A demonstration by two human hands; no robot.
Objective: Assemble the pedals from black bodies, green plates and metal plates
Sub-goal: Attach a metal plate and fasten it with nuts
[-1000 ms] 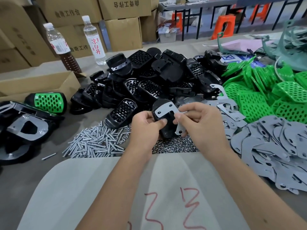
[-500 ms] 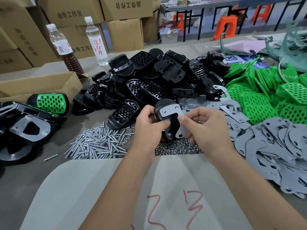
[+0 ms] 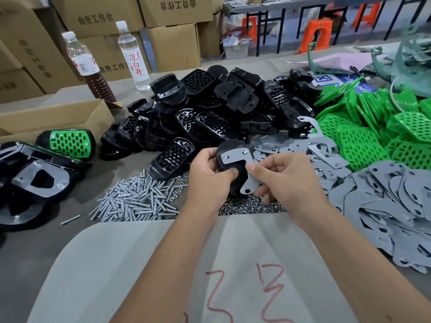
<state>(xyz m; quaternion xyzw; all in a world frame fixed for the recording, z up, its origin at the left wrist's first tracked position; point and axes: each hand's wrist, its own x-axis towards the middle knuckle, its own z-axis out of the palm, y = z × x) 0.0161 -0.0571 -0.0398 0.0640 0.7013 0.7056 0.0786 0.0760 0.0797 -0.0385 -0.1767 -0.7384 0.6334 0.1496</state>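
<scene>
My left hand (image 3: 208, 180) grips a black pedal body (image 3: 233, 169) held above the table, thumb pressed on its underside. A grey metal plate (image 3: 238, 157) lies on that body with two screw heads showing along its top edge. My right hand (image 3: 286, 183) pinches the plate's lower leg (image 3: 249, 185) between thumb and fingers. Behind lies a heap of black bodies (image 3: 210, 113). Green perforated plates (image 3: 363, 136) are piled at the right, loose grey metal plates (image 3: 384, 206) in front of them.
Screws (image 3: 137, 201) and small nuts (image 3: 251, 206) lie in piles under my hands. Finished pedals (image 3: 67, 143) are stacked at the left beside an open cardboard box (image 3: 53, 117). Two bottles (image 3: 133, 57) and stacked cartons stand at the back. A grey sheet (image 3: 163, 264) with red marks covers the near table.
The view has shifted slightly. Both hands keep hold of the body and plate; my right fingers have slid down along the plate's lower leg.
</scene>
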